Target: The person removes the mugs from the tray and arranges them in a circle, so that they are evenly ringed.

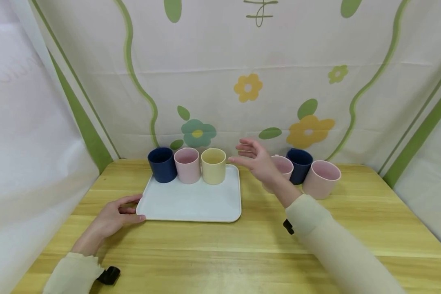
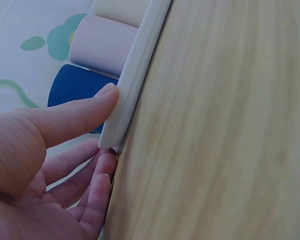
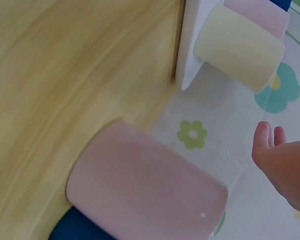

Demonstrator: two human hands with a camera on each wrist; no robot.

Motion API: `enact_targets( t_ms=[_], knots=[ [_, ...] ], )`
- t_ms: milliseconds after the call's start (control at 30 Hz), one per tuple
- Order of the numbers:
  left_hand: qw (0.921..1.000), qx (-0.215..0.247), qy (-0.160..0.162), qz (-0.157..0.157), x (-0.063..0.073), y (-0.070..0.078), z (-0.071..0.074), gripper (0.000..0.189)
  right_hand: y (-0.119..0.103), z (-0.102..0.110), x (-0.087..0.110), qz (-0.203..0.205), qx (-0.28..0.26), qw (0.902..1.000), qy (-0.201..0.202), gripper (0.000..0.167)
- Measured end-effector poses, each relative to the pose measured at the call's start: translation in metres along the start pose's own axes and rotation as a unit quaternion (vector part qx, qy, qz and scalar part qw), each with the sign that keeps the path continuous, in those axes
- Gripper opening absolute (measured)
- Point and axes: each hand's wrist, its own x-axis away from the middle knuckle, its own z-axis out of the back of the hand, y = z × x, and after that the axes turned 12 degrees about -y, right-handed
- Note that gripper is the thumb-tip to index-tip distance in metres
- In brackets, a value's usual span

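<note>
Wooden table (image 1: pixel 206 253): your left hand (image 1: pixel 114 216) pinches the white tray (image 1: pixel 191 204) rim; your right hand (image 1: pixel 260 164), thumb spread from fingers, hovers near the yellow mug (image 1: pixel 214 168)

- From the head I look forward and down, far enough back to take in both hands, most of the table (image 1: pixel 191 257) and the floral curtain (image 1: pixel 213 49).
- My left wrist view sits close to the left hand (image 1: pixel 112 216), rolled sideways, facing along the tray (image 1: pixel 191 204).
- My right wrist view is also tilted, with a pink cup (image 3: pixel 145 185) near and the right hand (image 3: pixel 287 162) at its edge.
- All three share the tray's row of cups (image 1: pixel 188 169).
</note>
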Motion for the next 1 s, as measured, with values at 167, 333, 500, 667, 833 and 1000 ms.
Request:
enact_targets(
  t_ms=[167,333,500,667,833,1000],
  knots=[
    [1.0000,0.001,-0.001,0.004,0.000,0.001,0.000,0.086,0.013,-0.015,-0.017,-0.006,0.009,0.9999,-0.004,0.088],
    [1.0000,0.001,0.002,0.004,0.000,0.001,0.000,0.086,0.023,-0.028,-0.030,-0.024,0.013,0.9996,0.000,0.093],
    [1.0000,-0.001,0.003,0.005,0.000,0.000,0.000,0.086,0.031,-0.037,-0.039,-0.041,0.030,0.9987,0.006,0.095],
    [1.0000,0.003,0.001,0.009,0.000,0.002,-0.001,0.086,0.039,-0.043,-0.048,-0.056,0.035,0.9977,0.012,0.092],
    [0.9999,0.006,-0.002,0.011,0.001,0.002,-0.001,0.088,0.045,-0.049,-0.056,-0.063,0.033,0.9973,0.020,0.089],
    [0.9999,0.006,-0.001,0.009,0.001,0.001,-0.001,0.088,0.049,-0.053,-0.063,-0.070,0.033,0.9967,0.023,0.086]
  ],
)
